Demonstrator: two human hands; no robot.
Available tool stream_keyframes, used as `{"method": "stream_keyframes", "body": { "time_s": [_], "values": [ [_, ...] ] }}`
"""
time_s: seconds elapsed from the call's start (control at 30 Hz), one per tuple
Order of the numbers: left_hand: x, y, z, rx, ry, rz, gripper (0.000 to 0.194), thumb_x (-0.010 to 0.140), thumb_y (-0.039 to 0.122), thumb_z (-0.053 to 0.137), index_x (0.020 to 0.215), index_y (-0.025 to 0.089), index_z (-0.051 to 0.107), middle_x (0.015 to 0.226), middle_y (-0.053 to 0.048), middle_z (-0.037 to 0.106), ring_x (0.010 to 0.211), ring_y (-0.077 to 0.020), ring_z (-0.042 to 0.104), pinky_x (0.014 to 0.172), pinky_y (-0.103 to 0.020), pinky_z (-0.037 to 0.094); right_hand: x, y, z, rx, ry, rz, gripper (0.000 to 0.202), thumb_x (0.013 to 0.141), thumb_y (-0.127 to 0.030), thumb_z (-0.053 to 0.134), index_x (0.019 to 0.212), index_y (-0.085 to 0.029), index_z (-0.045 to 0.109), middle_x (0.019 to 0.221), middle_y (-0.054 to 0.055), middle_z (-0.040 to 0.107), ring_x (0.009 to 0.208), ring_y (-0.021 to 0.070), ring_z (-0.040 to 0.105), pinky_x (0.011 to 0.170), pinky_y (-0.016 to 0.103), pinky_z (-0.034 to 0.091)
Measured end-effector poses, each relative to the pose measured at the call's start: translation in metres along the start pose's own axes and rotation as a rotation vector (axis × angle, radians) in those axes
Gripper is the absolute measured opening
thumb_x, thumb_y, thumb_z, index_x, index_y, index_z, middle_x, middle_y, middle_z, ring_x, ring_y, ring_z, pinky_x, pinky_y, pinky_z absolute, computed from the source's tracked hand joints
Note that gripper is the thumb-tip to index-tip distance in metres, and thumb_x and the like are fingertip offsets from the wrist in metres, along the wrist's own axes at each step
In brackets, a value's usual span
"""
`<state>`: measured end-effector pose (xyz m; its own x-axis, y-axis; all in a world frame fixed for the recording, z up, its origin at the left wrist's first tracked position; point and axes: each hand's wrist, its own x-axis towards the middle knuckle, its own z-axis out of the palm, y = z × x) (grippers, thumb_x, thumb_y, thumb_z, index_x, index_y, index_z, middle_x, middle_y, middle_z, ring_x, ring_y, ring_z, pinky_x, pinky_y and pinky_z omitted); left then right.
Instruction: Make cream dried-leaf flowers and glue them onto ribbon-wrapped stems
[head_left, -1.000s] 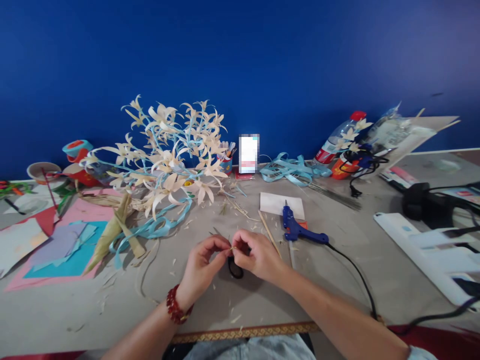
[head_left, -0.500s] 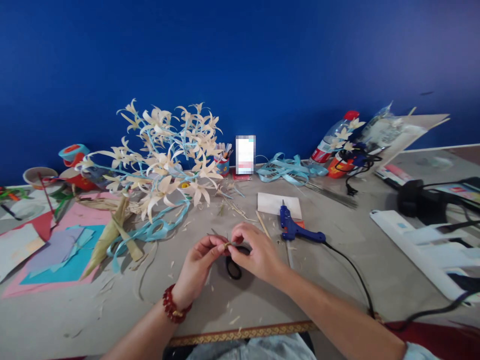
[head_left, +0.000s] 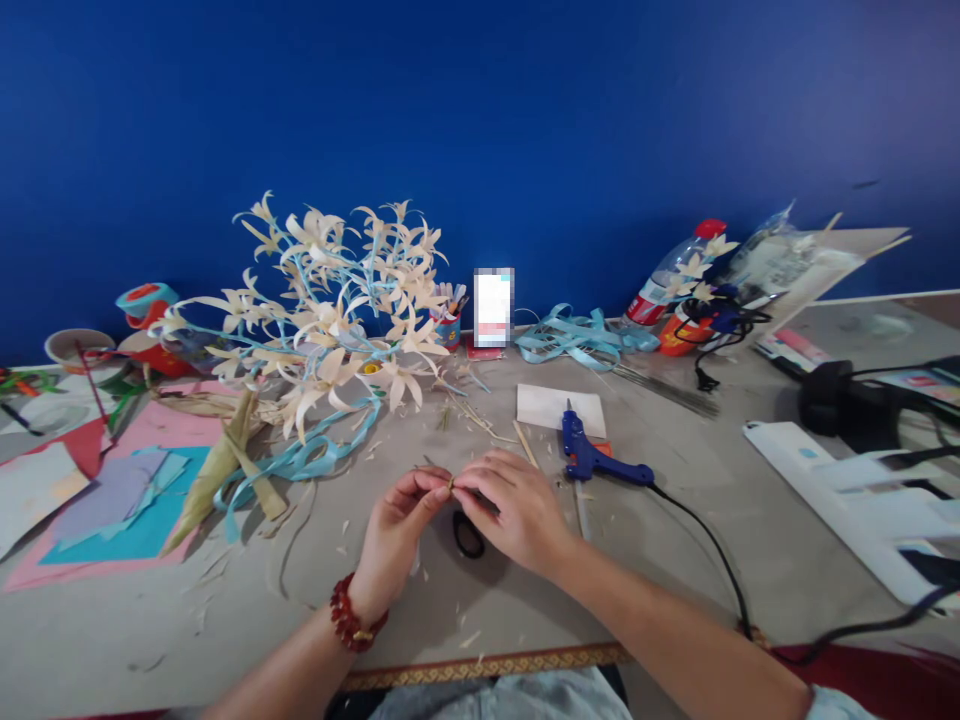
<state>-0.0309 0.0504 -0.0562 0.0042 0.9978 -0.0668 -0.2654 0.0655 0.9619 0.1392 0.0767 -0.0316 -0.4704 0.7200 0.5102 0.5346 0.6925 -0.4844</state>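
Over the middle of the table, my left hand (head_left: 405, 515) and my right hand (head_left: 514, 505) meet fingertip to fingertip. Both pinch a tiny yellowish-brown piece (head_left: 451, 484), mostly covered by the fingers; its exact kind does not show. Beneath the hands lie scissors, of which one black handle loop (head_left: 469, 536) is visible. A blue hot glue gun (head_left: 600, 455) rests to the right of my right hand. To the left stands a spray of cream flowers (head_left: 330, 320) with light blue stems.
Light blue ribbon (head_left: 574, 335) lies at the back. Dried husk pieces (head_left: 217, 480) and coloured paper sheets (head_left: 142, 515) cover the left side. At right are a white power strip (head_left: 810, 500) and the glue gun's black cord (head_left: 705, 545). A bright phone screen (head_left: 493, 308) stands by the wall.
My right hand's fingers have turned and closed in on the small piece, covering more of the scissors. My left hand stays nearly in place. The view has shifted slightly.
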Motion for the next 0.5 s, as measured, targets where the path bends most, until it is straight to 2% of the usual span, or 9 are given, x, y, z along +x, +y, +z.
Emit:
{"method": "stream_keyframes", "body": {
  "time_s": [0.27,0.5],
  "values": [
    [0.0022,0.0021,-0.0008,0.077,0.003,0.054,0.006,0.076,0.024,0.074,0.078,0.019,0.074,0.096,-0.005,0.069,0.095,-0.0181,0.063,0.087,-0.029,0.049,-0.0011,0.0016,0.002,-0.056,-0.004,-0.006,0.011,0.093,-0.018,0.052,0.095,-0.022,0.062,0.094,0.005,0.072,0.087,0.0207,0.062,0.083,0.036,0.047],
    [0.0003,0.0024,-0.0017,0.208,-0.023,0.124,0.006,0.079,0.024,0.072,0.082,0.021,0.076,0.094,-0.005,0.073,0.094,-0.0207,0.065,0.088,-0.033,0.051,-0.0011,0.0009,0.0038,-0.118,0.051,-0.019,0.011,0.085,-0.013,0.053,0.087,-0.022,0.059,0.086,0.005,0.071,0.082,0.0209,0.062,0.08,0.035,0.048]
  ]
}}
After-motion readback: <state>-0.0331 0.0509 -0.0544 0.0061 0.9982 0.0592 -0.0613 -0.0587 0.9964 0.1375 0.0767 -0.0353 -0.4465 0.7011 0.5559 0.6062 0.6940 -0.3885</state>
